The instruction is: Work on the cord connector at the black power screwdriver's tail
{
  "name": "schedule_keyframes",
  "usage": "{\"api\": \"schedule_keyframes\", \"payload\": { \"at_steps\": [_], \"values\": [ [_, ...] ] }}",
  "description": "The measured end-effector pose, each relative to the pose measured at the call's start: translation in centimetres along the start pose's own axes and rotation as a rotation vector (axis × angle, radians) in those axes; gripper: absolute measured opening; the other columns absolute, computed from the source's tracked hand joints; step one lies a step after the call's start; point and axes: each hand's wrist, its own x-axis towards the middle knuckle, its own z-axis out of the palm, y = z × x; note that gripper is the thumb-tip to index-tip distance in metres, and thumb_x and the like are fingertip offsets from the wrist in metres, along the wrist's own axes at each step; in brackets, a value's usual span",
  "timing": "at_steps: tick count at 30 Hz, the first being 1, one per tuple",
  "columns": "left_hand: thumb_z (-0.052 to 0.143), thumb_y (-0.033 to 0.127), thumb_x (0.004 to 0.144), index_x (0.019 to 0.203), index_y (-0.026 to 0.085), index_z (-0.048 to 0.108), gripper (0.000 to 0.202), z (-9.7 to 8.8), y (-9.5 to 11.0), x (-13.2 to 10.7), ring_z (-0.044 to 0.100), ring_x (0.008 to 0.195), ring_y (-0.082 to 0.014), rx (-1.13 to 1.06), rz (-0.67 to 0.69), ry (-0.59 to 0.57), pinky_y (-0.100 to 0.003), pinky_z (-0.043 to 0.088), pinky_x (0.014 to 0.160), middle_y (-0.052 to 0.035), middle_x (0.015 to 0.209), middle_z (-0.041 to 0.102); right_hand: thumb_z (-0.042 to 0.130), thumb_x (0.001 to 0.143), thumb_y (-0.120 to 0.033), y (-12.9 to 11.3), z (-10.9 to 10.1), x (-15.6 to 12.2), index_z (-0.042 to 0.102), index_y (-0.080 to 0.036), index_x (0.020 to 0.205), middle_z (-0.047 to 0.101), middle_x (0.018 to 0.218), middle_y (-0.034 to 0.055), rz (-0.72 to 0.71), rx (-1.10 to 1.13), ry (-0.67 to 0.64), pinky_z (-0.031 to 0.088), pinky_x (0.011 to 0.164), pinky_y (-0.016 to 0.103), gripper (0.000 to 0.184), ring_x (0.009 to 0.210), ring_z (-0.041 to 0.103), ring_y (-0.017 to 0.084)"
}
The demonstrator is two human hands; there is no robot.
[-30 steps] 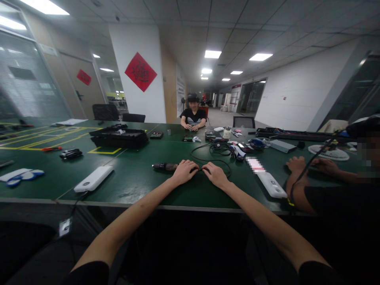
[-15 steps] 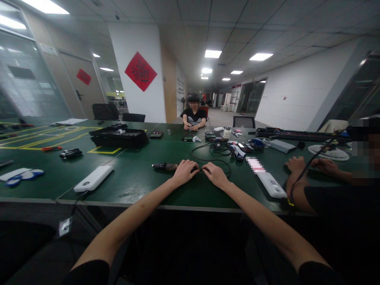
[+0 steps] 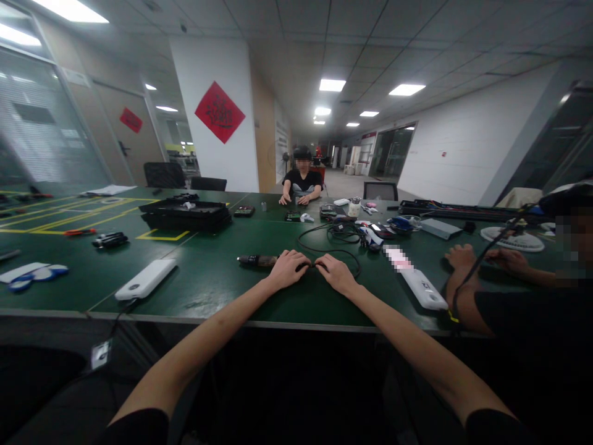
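Tool (image 3: 257, 261) shaped like a power screwdriver lies on the green surface (image 3: 204, 272), its rear end hidden by my left hand (image 3: 290, 270). My right hand (image 3: 337, 272) sits just beside, fingertips narrowed near a black cable (image 3: 359, 266); what either grips, I cannot tell.

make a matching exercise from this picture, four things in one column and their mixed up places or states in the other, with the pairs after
Things
1. dark cylindrical tool
2. right hand
3. red diamond sign
4. white device at the left

Places or states
A. fixed to the white pillar
B. partly hidden by the left hand
C. cable at its near end
D. fingers bent, fingertips close to the left hand's

Pairs: 1-B, 2-D, 3-A, 4-C
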Motion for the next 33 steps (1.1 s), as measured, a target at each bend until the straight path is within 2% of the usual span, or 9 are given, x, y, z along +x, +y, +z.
{"api": "schedule_keyframes", "payload": {
  "at_steps": [5,10,15,21,26,33],
  "values": [
    [0.058,0.042,0.101,0.111,0.027,0.068,0.021,-0.01,0.13,0.01,0.058,0.106,-0.0254,0.002,-0.021,0.016,-0.043,0.038,0.096,-0.0041,0.108,0.072,0.051,0.108,-0.03,-0.03,0.01,0.0,0.067,-0.025,0.12,0.068,0.116,0.0068,-0.001,-0.003,0.002,0.052,0.086,0.03,0.02,0.099,0.068,0.02],
    [0.055,0.041,0.103,0.111,0.03,0.069,0.019,-0.18,0.09,-0.02,0.059,0.106,-0.0232,-0.011,0.005,0.001,-0.041,0.037,0.097,-0.0016,0.113,0.072,0.051,0.108,-0.03,-0.03,0.01,-0.03,0.066,-0.025,0.119,0.068,0.117,0.0064,-0.004,0.002,0.009,0.051,0.087,0.03,0.019,0.101,0.067,0.02],
    [0.057,0.044,0.102,0.11,0.027,0.068,0.023,0.02,0.07,0.1,0.059,0.105,-0.026,-0.005,-0.026,0.013,-0.043,0.038,0.094,-0.0049,0.106,0.073,0.051,0.108,-0.03,0.05,0.13,-0.07,0.066,-0.025,0.118,0.068,0.116,0.0063,-0.004,0.005,0.017,0.051,0.086,0.03,0.019,0.099,0.067,0.02],
    [0.056,0.041,0.103,0.112,0.03,0.069,0.019,0.0,0.13,0.04,0.059,0.107,-0.0235,-0.014,-0.009,0.005,-0.042,0.037,0.097,-0.0018,0.111,0.073,0.053,0.108,-0.03,0.26,0.34,-0.02,0.066,-0.025,0.116,0.068,0.116,0.0059,-0.008,0.013,0.023,0.051,0.086,0.029,0.017,0.1,0.067,0.02],
    [0.059,0.044,0.101,0.109,0.027,0.069,0.021,0.14,0.16,0.06,0.059,0.106,-0.0254,-0.011,-0.035,0.015,-0.043,0.036,0.096,-0.0038,0.106,0.073,0.054,0.107,-0.03,0.47,0.57,0.0,0.066,-0.025,0.117,0.068,0.116,0.0061,-0.007,0.017,0.031,0.052,0.085,0.03,0.017,0.098,0.068,0.02],
    [0.056,0.041,0.103,0.109,0.029,0.069,0.019,-0.04,0.02,0.01,0.059,0.106,-0.0235,-0.023,-0.02,0.005,-0.041,0.036,0.096,-0.0022,0.11,0.073,0.054,0.107,-0.029,0.56,0.65,-0.06,0.067,-0.026,0.118,0.068,0.116,0.0059,-0.003,0.023,0.042,0.052,0.085,0.03,0.017,0.099,0.068,0.02]
  ]
}}
